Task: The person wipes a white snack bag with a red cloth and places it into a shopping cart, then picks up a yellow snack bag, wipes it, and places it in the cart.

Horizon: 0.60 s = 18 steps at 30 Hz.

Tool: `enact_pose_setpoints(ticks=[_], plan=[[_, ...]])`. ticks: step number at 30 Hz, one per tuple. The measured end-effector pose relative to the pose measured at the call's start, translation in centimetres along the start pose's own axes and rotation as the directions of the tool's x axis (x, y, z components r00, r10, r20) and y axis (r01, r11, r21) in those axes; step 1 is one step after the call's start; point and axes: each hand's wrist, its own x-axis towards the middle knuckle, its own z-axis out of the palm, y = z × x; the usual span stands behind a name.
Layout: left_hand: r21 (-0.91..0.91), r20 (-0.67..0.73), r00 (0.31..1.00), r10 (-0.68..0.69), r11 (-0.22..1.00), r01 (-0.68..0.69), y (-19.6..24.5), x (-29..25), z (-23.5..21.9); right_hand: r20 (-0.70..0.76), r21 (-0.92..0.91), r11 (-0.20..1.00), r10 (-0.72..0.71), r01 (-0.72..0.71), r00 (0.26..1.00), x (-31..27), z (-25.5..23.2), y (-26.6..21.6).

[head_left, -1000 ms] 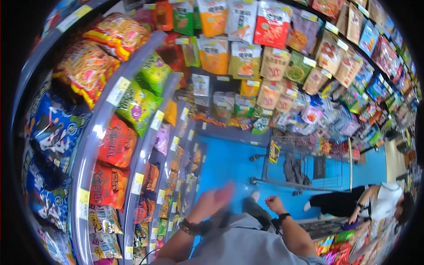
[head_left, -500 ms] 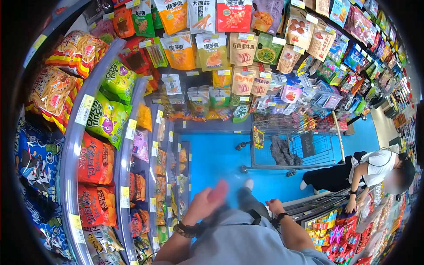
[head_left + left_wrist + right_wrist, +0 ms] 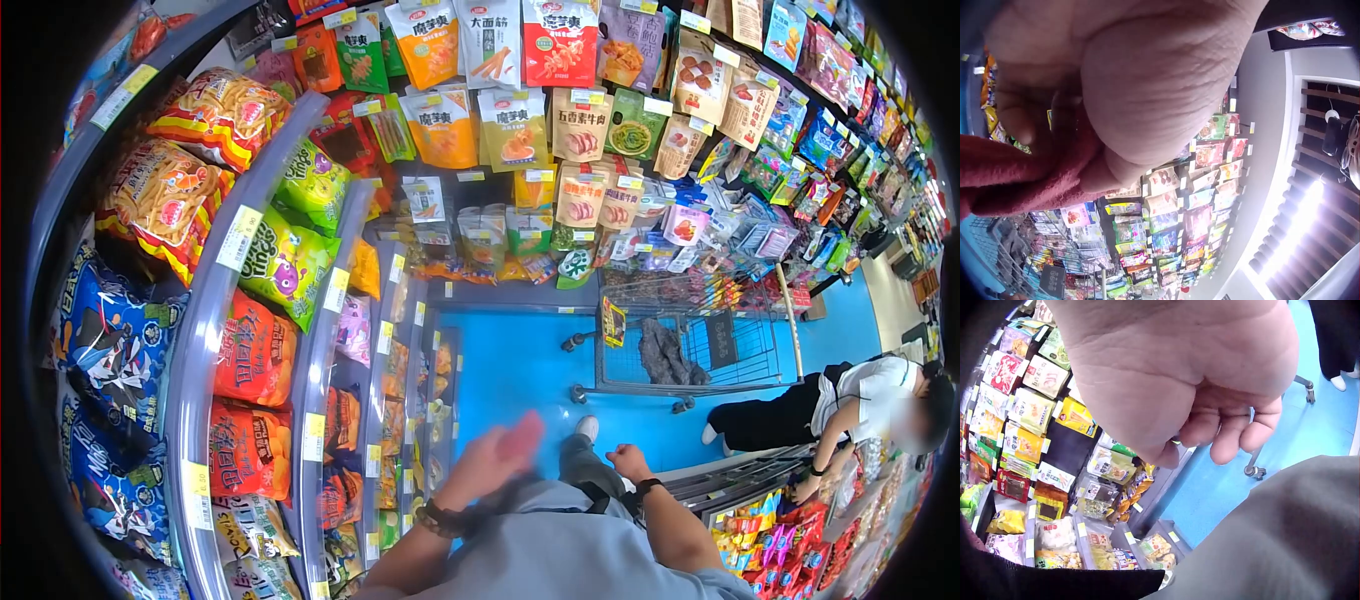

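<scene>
My left hand (image 3: 485,468), with a dark bracelet at the wrist, holds a red cloth (image 3: 1022,178) out in front of my body. The cloth is soft and folded; in the left wrist view it passes between thumb and fingers, and in the head view it is a blurred red patch. My right hand (image 3: 628,463) hangs low at my right side, below a black wristband. Its fingers (image 3: 1225,440) are loosely curled with nothing held in them. Snack shelves stand to the left of my left hand.
Chip bags (image 3: 250,350) fill the tiered shelf (image 3: 190,390) on the left. Hanging snack pouches (image 3: 515,130) cover the rack ahead. A wire cart (image 3: 740,350) with dark grey cloth inside (image 3: 672,352) stands ahead right. A person in white (image 3: 870,395) reaches toward snack bins (image 3: 775,545) at right.
The head view swung right, then partly back left. The red cloth stays in my left hand, and my right hand stays low. The person at right now reaches over the bins.
</scene>
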Motion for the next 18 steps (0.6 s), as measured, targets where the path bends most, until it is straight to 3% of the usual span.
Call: enact_pose_setpoints(ticks=[3, 6, 10, 18], plan=[[-0.020, -0.001, 1.000, 0.017, 1.000, -0.017, -0.6, -0.2, -0.2, 0.022, 0.039, 0.999, -0.015, 0.014, 1.000, -0.2, 0.1, 0.0], [0.001, -0.072, 0.988, 0.133, 0.991, -0.133, -0.5, -0.3, -0.3, 0.025, 0.055, 0.998, 0.001, -0.003, 1.000, -0.6, -0.3, -0.3], [0.003, -0.071, 0.989, 0.127, 0.992, -0.127, -1.8, -0.2, -0.3, 0.038, 0.034, 0.999, 0.023, -0.025, 0.999, 1.1, 1.2, 3.6], [-0.015, -0.046, 0.993, 0.106, 0.994, -0.107, -1.2, 0.1, -0.3, 0.029, -0.065, 0.997, 0.052, -0.050, 0.998, 0.3, -0.1, 2.2]])
